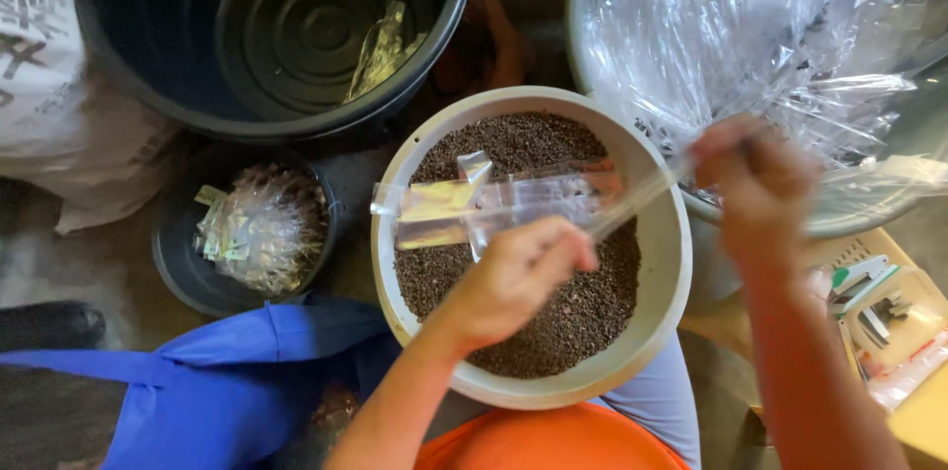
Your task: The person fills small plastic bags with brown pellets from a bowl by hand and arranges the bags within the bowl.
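A pale round basin (pixel 664 263) sits on my lap, filled with small dark brown granules (pixel 583 317). Over it I hold a long clear plastic bag (pixel 494 205) stretched sideways, with a yellowish slip inside its left end. My left hand (pixel 513 277) pinches the bag near its middle, just above the granules. At the basin's right rim my right hand (pixel 755 189) grips the bag's other end. Motion blurs both hands a little.
A large black tub (pixel 267 36) with a crumpled wrapper stands at the upper left. Below it is a small black pot (pixel 178 253) with plastic packets. A grey basin (pixel 869 208) of clear bags is upper right. A stapler (pixel 857 277) lies in a tray at right.
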